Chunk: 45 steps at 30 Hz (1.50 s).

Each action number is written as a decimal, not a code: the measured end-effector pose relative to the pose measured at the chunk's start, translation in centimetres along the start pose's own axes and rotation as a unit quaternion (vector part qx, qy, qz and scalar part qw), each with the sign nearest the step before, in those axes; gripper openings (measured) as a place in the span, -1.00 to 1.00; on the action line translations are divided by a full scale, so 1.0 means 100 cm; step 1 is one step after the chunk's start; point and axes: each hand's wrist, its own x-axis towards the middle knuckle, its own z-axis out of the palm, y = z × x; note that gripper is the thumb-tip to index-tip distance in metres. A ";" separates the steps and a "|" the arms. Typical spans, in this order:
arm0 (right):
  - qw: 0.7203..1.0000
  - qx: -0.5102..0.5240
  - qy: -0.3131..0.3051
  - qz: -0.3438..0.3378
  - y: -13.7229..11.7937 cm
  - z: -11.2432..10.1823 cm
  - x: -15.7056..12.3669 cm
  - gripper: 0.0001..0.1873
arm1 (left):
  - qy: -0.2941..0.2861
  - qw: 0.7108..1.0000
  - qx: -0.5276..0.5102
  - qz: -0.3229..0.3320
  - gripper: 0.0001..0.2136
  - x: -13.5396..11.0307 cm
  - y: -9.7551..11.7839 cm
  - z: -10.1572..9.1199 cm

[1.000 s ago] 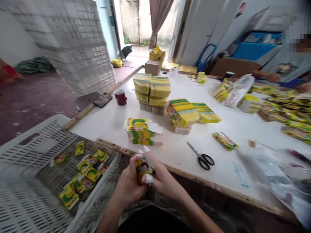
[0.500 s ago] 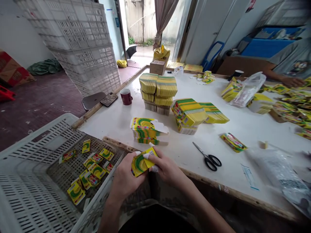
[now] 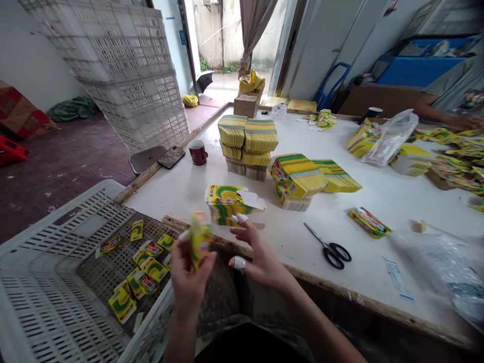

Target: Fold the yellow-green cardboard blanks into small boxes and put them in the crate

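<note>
My left hand grips a small yellow and green carton, blurred by motion, above the right rim of the white crate. My right hand hovers just right of it with fingers apart and nothing in them; white tape wraps some fingertips. Just beyond my right hand, a short pile of flat yellow-green carton blanks lies on the white table. Several folded cartons lie on the crate's floor.
Taller stacks of carton blanks and fanned bundles stand mid-table. Black scissors, a maroon mug, a phone and plastic bags are around. Another person's arm works at far right. Stacked white crates lean at left.
My left hand has swung the carton left toward the crate. My right hand has let go of it and opened.
</note>
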 end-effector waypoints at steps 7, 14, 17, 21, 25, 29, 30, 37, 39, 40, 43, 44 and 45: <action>0.959 -0.243 0.145 0.035 0.019 -0.032 0.073 -0.58 | 0.142 0.896 -0.347 -0.239 -0.52 0.009 0.005 0.007; 0.957 -0.269 0.090 0.053 0.024 -0.036 0.093 -0.56 | 0.056 0.904 -0.312 -0.285 -0.68 0.002 -0.007 0.014; 0.964 -0.243 0.100 0.051 0.013 -0.035 0.085 -0.45 | 0.032 0.911 -0.305 -0.275 -0.63 -0.001 -0.016 0.015; 0.985 -0.163 0.050 0.038 -0.005 -0.007 0.054 -0.47 | 0.004 0.921 -0.335 -0.201 -0.50 -0.005 -0.019 0.018; 0.992 0.067 -0.070 0.081 -0.016 0.036 0.015 -0.48 | 0.048 0.917 -0.352 -0.181 -0.53 -0.008 -0.005 0.017; 0.976 0.172 -0.050 0.126 -0.026 0.054 -0.003 -0.50 | 0.086 0.921 -0.346 -0.155 -0.53 -0.009 0.010 0.016; 0.972 0.184 -0.058 0.136 -0.028 0.054 -0.004 -0.50 | 0.081 0.925 -0.342 -0.148 -0.53 -0.009 0.012 0.016; 0.974 0.164 -0.042 0.152 -0.037 0.044 -0.008 -0.36 | 0.148 0.940 -0.268 -0.147 -0.53 -0.017 0.004 0.025; 0.971 0.177 -0.040 0.158 -0.037 0.043 -0.009 -0.30 | 0.149 0.949 -0.248 -0.123 -0.54 -0.018 0.003 0.026; 0.968 0.185 -0.044 0.162 -0.036 0.043 -0.009 -0.30 | 0.139 0.954 -0.238 -0.115 -0.55 -0.018 0.003 0.027; 0.966 0.193 -0.054 0.161 -0.036 0.042 -0.008 -0.30 | 0.092 0.965 -0.218 -0.113 -0.54 -0.019 0.006 0.025; 0.968 0.190 -0.054 0.157 -0.035 0.042 -0.008 -0.30 | 0.077 0.965 -0.220 -0.118 -0.53 -0.019 0.007 0.024; 0.969 0.187 -0.053 0.151 -0.035 0.042 -0.008 -0.28 | 0.065 0.964 -0.225 -0.126 -0.52 -0.019 0.007 0.023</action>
